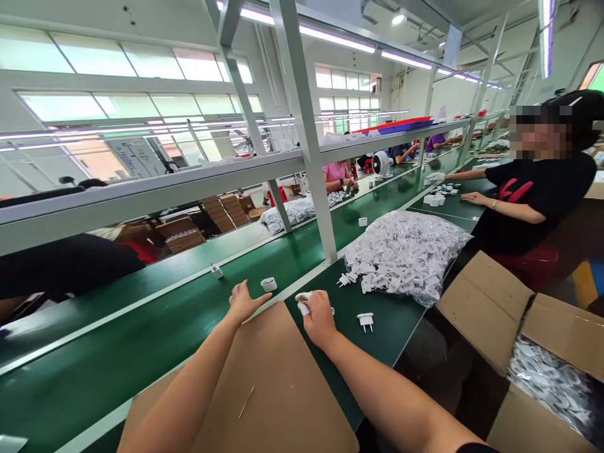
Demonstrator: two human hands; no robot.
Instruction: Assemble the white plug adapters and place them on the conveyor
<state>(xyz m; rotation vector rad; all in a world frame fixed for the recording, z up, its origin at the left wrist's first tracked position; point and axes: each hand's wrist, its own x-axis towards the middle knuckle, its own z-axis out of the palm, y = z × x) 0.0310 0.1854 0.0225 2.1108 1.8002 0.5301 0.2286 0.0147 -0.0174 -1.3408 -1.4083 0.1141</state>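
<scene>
My left hand (pixel 244 303) reaches over the green belt with thumb and fingers spread, holding nothing. Just beyond its thumb stands a white hollow plastic housing (pixel 268 284), apart from the fingers. My right hand (pixel 319 319) is curled closed at the belt's near edge. White covers wrap its fingertips, and a bit of white shows beside the knuckles; what it grips is mostly hidden. To its right, a white two-pin plug piece (pixel 365 319) lies on the green tabletop. A clear bag of white plug pieces (pixel 408 251) spills open beyond it.
A brown cardboard sheet (pixel 268 390) lies under my forearms, a thin stick (pixel 246 402) on it. White parts (pixel 216 270) sit along the belt. A metal post (pixel 306 126) rises ahead. At right are an open carton (pixel 486 302) and a seated co-worker (pixel 538 182).
</scene>
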